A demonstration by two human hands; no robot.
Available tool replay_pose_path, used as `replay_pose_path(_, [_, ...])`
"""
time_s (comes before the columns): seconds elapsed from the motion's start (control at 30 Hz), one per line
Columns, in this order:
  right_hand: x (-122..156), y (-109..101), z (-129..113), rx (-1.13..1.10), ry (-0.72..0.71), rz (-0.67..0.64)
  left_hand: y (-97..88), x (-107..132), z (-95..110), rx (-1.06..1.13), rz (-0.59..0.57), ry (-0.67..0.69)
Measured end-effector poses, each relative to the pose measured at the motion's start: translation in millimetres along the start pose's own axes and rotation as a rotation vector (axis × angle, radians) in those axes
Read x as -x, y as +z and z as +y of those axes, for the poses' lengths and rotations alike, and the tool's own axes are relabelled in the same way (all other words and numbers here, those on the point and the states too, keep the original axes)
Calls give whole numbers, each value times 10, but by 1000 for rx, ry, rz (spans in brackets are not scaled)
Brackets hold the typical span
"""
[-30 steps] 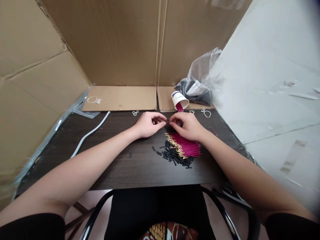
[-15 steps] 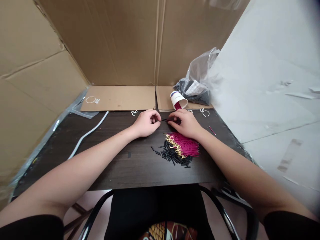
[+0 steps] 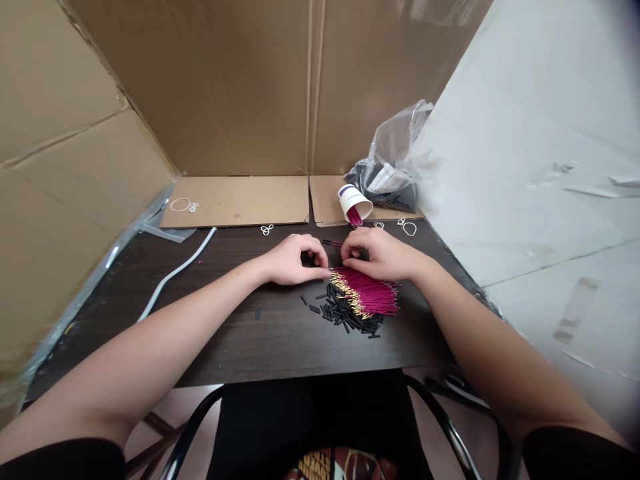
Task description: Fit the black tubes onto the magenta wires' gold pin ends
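Observation:
A pile of thin magenta wires (image 3: 373, 292) with gold-coloured tips at the left lies on the dark table. Short black tubes (image 3: 345, 315) are heaped against its lower left side. My left hand (image 3: 300, 260) has thumb and fingertips together by the pile's upper left corner; what they hold is hidden. Over the top edge of the pile, my right hand (image 3: 377, 253) is curled in a pinch, its fingertips at the wires; I cannot make out what is in it. Beyond the hands lie a few magenta wires with black ends (image 3: 333, 243).
A white paper cup (image 3: 356, 202) with magenta wires inside lies tipped behind my right hand. Behind it stands a clear bag (image 3: 395, 177) of black pieces. Pale rubber bands (image 3: 267, 229) and a light cable (image 3: 177, 270) lie about. Cardboard walls (image 3: 240, 87) enclose the back.
Both hands have come nearer to me, down to the pile's top edge. The black-ended wires that were under my right hand now lie on the table beyond it.

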State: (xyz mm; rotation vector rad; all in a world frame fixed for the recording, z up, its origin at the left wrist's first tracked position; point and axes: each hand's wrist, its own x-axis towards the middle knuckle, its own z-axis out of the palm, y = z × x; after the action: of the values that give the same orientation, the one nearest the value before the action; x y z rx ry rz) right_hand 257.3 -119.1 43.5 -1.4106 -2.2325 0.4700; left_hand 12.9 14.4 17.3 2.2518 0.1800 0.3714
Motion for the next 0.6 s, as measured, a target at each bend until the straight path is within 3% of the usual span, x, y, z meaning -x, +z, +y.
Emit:
replay_pose_path(0.1, [1, -4, -36, 18, -5, -74, -22, -9, -7, -13, -79, 28])
replay_pose_path(0.27, [-16, 100, 3, 78, 15, -104, -12, -8, -28, -30, -91, 15])
replay_pose_path(0.6, [2, 230, 36, 269, 49, -81, 5, 13, 34, -96, -167, -4])
